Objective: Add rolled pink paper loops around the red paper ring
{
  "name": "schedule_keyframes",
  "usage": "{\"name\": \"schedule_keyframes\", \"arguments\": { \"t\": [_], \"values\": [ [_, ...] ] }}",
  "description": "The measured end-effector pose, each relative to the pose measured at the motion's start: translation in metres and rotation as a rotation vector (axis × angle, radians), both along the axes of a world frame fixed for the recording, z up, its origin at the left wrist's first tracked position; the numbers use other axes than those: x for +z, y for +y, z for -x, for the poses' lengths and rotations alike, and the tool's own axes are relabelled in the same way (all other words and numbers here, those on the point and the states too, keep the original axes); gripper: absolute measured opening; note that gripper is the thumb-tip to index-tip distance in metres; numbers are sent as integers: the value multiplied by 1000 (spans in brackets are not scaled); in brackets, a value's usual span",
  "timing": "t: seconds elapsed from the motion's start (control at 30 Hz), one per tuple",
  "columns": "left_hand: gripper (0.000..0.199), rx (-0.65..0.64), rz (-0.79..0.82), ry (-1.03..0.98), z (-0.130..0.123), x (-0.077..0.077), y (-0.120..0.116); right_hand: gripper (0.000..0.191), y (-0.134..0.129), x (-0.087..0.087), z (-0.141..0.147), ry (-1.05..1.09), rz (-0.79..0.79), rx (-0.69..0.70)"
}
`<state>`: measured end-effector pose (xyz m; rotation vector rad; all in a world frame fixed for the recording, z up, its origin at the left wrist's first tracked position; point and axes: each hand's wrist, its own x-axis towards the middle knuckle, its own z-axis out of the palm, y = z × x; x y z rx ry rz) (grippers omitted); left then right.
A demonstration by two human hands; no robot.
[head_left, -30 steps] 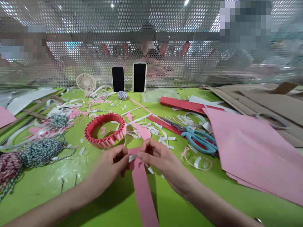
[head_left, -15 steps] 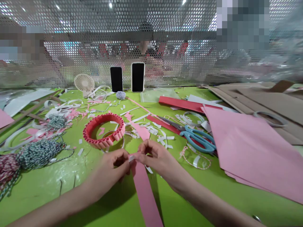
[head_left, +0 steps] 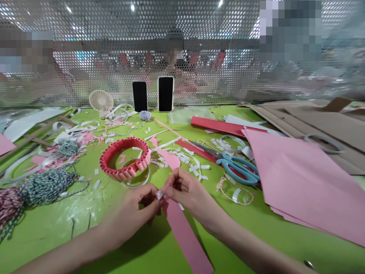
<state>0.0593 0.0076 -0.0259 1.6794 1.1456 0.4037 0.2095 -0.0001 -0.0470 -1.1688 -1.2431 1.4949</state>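
Head view, and the pink strip [head_left: 186, 236] slants across the green table [head_left: 256, 213], its far end up at the fingertips! Left hand [head_left: 141, 205] pinches one edge, right hand [head_left: 185, 188] pinches the other, a white piece [head_left: 160, 194] showing between them. Just beyond sits the fluted red ring [head_left: 125, 169]; rightward, blue-handled scissors [head_left: 239, 169] lie beside pink sheets [head_left: 308, 186].
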Motion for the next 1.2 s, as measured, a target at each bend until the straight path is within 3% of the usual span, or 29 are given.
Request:
{"name": "schedule_keyframes", "arguments": {
  "t": [0.43,0.63,0.77,0.9,1.2],
  "values": [
    [24,40,106,-94,2,-6,1,8,-5,2,3,-107,-142,-99],
    [26,2,63,-64,4,-4,-3,10,-8,6,4,-117,-141,-116],
    [25,45,-69,2,1,-3,-3,32,-8,7,4,-75,-154,-56],
    [26,35,-196,18,1,-5,-2,13,-7,7,4,-172,-166,37],
    [17,-33,-183,140,4,-2,-1,33,-5,13,-4,-202,-119,160]
  ]
}}
